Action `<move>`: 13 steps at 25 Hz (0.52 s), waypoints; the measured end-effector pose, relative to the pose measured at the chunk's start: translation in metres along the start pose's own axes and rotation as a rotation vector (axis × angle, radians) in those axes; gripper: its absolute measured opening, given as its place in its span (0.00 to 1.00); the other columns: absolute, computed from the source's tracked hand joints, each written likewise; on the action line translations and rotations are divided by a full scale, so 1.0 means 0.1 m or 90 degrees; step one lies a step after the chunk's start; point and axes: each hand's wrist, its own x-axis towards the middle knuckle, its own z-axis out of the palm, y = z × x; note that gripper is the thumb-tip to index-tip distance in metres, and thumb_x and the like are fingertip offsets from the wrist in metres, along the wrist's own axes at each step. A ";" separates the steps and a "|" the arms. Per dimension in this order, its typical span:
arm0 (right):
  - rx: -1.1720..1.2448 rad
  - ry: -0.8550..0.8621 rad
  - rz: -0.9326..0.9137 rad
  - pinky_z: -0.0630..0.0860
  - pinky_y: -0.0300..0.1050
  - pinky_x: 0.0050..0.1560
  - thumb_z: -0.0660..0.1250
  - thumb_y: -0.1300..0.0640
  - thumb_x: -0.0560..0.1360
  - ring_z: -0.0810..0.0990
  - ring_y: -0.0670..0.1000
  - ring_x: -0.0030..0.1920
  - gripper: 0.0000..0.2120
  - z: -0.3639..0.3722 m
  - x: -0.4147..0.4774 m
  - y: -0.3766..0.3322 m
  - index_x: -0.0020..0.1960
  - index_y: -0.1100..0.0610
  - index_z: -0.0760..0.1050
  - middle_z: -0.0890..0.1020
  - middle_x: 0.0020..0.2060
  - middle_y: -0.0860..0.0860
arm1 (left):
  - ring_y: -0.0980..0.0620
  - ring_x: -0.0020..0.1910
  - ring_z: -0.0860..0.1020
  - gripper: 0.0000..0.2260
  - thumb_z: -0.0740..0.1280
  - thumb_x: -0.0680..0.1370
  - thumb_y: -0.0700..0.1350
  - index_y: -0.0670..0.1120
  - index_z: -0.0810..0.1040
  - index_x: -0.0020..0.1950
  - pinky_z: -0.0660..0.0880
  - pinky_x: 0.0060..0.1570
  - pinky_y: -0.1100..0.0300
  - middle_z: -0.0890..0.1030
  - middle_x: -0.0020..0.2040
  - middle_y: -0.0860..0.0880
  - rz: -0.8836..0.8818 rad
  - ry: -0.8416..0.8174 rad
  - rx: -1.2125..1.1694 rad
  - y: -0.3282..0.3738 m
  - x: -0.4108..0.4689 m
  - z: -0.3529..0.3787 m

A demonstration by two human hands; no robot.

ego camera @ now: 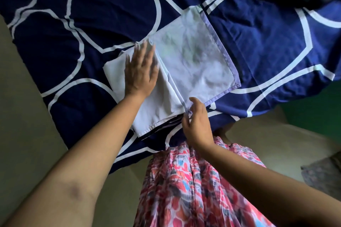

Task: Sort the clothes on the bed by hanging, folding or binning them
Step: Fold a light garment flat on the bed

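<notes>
Laundry: pale purple-bordered cloth [193, 55] on navy white-lined bedsheet [73, 14]
Left hand [141, 73]: flat fingers [145, 51] pressing cloth's folded flap
Right hand [196, 123]: fingertips [185, 119] pinch cloth's near edge

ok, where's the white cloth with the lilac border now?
Head view, centre: the white lilac-bordered cloth lies on the navy white-lined bedspread, left hand flat on its folded left part, right hand pinching its near edge.

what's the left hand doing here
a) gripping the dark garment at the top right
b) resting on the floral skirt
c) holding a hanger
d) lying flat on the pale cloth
d: the left hand lies spread flat on the pale cloth on the navy bedspread, while the right hand pinches the cloth's folded edge at the near side.
</notes>
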 end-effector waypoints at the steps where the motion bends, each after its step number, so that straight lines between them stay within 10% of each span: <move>1: -0.094 0.054 -0.097 0.68 0.49 0.59 0.63 0.61 0.74 0.73 0.56 0.56 0.23 0.02 0.00 0.00 0.68 0.58 0.66 0.74 0.58 0.56 | 0.46 0.78 0.51 0.26 0.50 0.81 0.56 0.51 0.54 0.78 0.48 0.73 0.43 0.52 0.79 0.46 0.002 -0.062 0.006 0.03 -0.03 0.04; 5: -0.318 -0.029 -0.445 0.57 0.51 0.73 0.60 0.56 0.76 0.61 0.55 0.74 0.27 0.19 0.05 0.12 0.74 0.59 0.63 0.65 0.73 0.57 | 0.45 0.78 0.44 0.30 0.42 0.78 0.61 0.53 0.46 0.79 0.42 0.72 0.39 0.45 0.79 0.46 -0.042 -0.165 0.056 0.08 0.10 0.20; 9: -0.499 -0.138 -0.398 0.44 0.52 0.75 0.57 0.45 0.77 0.52 0.51 0.76 0.32 0.26 0.14 0.32 0.77 0.57 0.54 0.57 0.76 0.53 | 0.46 0.78 0.45 0.31 0.37 0.77 0.63 0.53 0.45 0.79 0.41 0.73 0.40 0.46 0.79 0.48 -0.047 -0.210 0.066 0.11 0.13 0.17; 13: -0.476 -0.070 -0.456 0.51 0.55 0.73 0.57 0.44 0.75 0.60 0.57 0.74 0.31 0.29 0.03 0.16 0.74 0.58 0.63 0.64 0.73 0.57 | 0.44 0.77 0.55 0.26 0.51 0.81 0.55 0.52 0.55 0.78 0.48 0.73 0.43 0.56 0.78 0.48 -0.129 -0.002 -0.004 -0.22 -0.05 -0.08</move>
